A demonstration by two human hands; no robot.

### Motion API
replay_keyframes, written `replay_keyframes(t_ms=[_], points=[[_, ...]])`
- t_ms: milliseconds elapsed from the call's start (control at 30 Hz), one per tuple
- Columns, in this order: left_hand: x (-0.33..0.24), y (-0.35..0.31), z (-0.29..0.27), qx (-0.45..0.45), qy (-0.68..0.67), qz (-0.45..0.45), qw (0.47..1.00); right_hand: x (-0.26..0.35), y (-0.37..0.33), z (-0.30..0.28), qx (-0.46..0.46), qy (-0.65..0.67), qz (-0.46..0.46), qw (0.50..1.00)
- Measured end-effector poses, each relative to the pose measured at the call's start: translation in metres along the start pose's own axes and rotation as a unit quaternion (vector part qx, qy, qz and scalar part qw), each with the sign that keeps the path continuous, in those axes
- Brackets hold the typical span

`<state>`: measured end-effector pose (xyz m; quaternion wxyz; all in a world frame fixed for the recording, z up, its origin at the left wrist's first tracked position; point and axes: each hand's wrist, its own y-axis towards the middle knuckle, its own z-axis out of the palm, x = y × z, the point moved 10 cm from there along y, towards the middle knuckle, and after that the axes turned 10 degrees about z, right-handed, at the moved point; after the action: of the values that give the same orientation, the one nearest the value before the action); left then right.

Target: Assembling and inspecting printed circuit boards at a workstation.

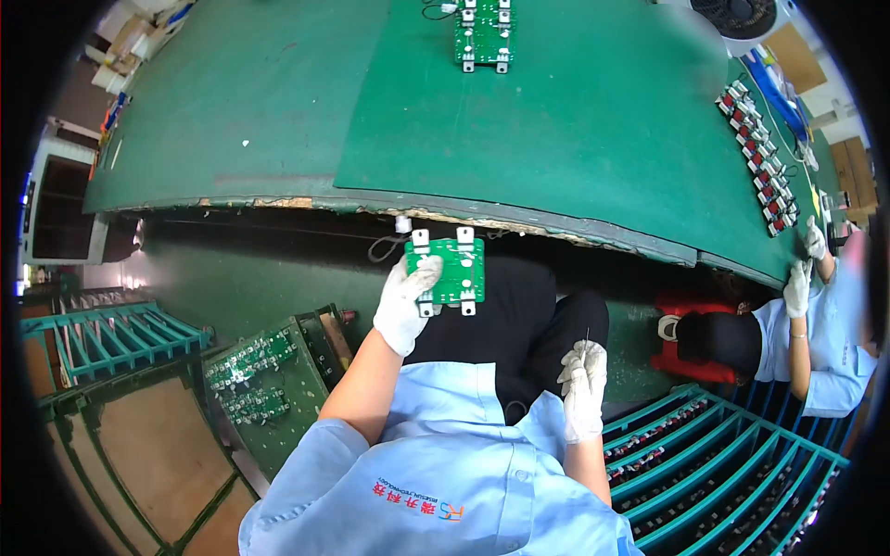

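Observation:
My left hand [399, 313], in a white glove, grips a green circuit board [454, 278] by its left side, thumb on top. Silver-and-black tabbed parts stick out at the board's upper and lower edges. A grey wire [382, 248] with a white plug [403, 224] trails from it near the table edge. Lower and to the right, my gloved right hand [583, 394] is closed around a thin, pointed metal tool [587, 337], apart from the board. Only the tool's slim tip shows; its kind cannot be made out.
Similar boards [485, 37] lie on the green table [278, 111], whose worn edge [445, 206] runs before me. A row of components [758, 157] and a fan [742, 18] are right. Teal racks [714, 454] flank me; more boards [250, 361] lie left. A co-worker's gloved hand [797, 287] is at right.

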<state>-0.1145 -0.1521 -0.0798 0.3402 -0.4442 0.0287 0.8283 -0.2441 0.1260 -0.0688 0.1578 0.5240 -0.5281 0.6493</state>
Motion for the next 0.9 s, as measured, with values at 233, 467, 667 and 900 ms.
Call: replay_keyframes(t_ms=[233,467,667,900], points=[[0.034,0.021,0.007,0.087,0.057,-0.062,0.993,0.053,0.004,0.031,-0.001,-0.195,-0.116,0.974],[0.025,0.031,0.029,0.137,0.085,-0.120,0.980,0.100,0.010,0.038,-0.070,-0.259,-0.084,0.960],[0.026,0.031,0.024,0.164,0.025,-0.039,0.985,0.106,-0.005,0.056,-0.023,-0.293,-0.223,0.929],[0.027,0.038,0.036,0.181,0.003,-0.093,0.979,0.125,-0.024,0.040,-0.081,-0.324,-0.321,0.886]])
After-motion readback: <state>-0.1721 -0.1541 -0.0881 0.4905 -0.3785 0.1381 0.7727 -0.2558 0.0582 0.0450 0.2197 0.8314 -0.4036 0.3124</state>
